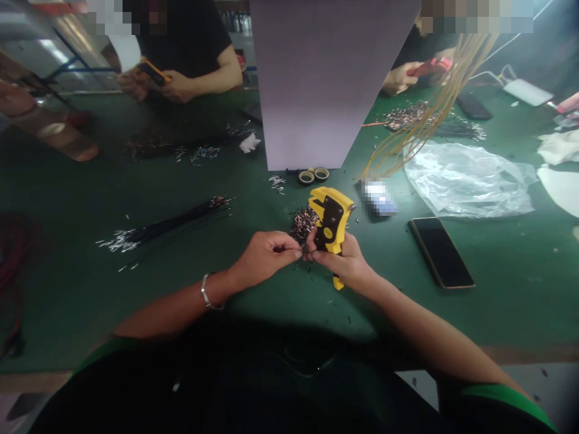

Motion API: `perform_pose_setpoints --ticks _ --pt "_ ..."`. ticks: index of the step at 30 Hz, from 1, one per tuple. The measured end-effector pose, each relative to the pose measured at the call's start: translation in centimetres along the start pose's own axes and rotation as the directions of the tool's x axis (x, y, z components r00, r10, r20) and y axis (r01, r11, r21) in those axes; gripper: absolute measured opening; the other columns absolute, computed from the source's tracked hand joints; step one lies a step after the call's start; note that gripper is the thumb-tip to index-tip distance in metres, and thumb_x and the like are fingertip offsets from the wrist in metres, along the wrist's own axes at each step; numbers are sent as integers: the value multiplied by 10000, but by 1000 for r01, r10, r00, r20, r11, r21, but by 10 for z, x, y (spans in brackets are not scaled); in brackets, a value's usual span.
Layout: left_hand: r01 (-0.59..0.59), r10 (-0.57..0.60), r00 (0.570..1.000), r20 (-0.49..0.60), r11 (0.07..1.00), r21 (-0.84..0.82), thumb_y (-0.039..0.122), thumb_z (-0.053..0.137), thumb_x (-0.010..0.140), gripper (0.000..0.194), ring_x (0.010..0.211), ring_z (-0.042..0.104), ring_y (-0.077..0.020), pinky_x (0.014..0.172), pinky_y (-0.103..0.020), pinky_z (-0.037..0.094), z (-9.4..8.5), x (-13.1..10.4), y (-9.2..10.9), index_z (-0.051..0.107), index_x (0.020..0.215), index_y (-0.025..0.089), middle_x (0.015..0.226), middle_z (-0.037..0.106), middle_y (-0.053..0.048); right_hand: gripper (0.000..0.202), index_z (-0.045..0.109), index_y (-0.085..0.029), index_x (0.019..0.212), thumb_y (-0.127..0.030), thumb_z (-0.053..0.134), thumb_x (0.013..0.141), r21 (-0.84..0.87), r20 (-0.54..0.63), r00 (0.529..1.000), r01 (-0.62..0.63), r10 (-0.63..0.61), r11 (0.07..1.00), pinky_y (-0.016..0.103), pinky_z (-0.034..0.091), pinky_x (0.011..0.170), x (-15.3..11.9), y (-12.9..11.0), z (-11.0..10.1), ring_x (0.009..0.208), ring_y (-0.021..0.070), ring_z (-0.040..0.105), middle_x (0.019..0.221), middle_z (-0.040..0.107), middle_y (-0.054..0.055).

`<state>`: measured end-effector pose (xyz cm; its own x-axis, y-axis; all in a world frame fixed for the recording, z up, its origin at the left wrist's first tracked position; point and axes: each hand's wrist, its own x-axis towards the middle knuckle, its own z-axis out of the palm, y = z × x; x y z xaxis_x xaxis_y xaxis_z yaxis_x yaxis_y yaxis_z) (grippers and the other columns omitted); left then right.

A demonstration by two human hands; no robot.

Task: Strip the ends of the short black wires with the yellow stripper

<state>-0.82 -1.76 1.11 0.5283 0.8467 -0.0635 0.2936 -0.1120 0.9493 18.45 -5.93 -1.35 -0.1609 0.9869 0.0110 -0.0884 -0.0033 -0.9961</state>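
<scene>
My right hand (346, 259) is wrapped round a yellow and black wire stripping tool (332, 220), its head pointing up and away from me. My left hand (270, 256) is closed in a pinch, its fingertips meeting those of my right hand in front of the tool; whatever sits between them is too small to make out. Just behind the fingertips lies a pile of small dark clippings with coppery ends (302, 223). On the left, a bundle of black wires (167, 226) with pale tips rests on the green table (253, 319).
A tall pale panel (312, 90) stands beyond two tape rolls (313, 176). To the right are a phone (442, 253), a clear plastic bag (468, 181) and hanging yellow wires (425, 114). Across the table, people's hands (178, 86) hold tools.
</scene>
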Motion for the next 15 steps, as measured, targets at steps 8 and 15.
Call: perform_pose_setpoints --ticks 8,15 --pt "130 -125 991 49 983 -127 239 678 757 116 566 519 -76 550 -207 408 2 1 -2 735 732 142 625 652 -3 112 566 -192 783 -187 643 702 31 18 999 -30 30 999 337 518 661 -1 3 2 658 156 606 733 578 -6" --pt "245 -239 970 54 944 -222 220 712 687 86 569 497 -75 553 -217 390 7 2 -7 722 700 135 607 634 2 120 562 -185 781 -174 607 670 -39 -29 999 -43 42 998 339 510 657 1 8 -1 634 154 605 736 570 -8"
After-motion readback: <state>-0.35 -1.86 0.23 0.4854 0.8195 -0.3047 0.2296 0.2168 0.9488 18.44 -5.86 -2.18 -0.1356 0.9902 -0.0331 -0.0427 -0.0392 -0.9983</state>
